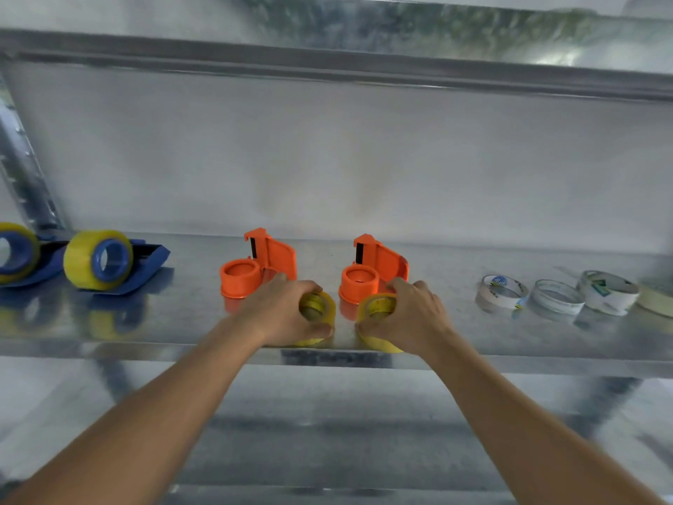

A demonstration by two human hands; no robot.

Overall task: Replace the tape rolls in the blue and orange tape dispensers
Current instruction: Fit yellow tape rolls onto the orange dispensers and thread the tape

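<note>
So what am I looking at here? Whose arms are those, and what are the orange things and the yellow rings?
Those arms belong to a person, not a machine. The picture comes from a camera worn on their head, so you see what they see, looking down at a shiny metal shelf.

The left hand holds a yellow tape roll in its grip, and the right hand holds another yellow tape roll.

Just behind the hands stand two orange tape dispensers, one on the left and one on the right. Their round hubs are bare, with no tape on them yet.

Far left are two blue tape dispensers, already carrying yellow tape. On the right lie some used-up tape rings, mostly just thin cores.
</note>
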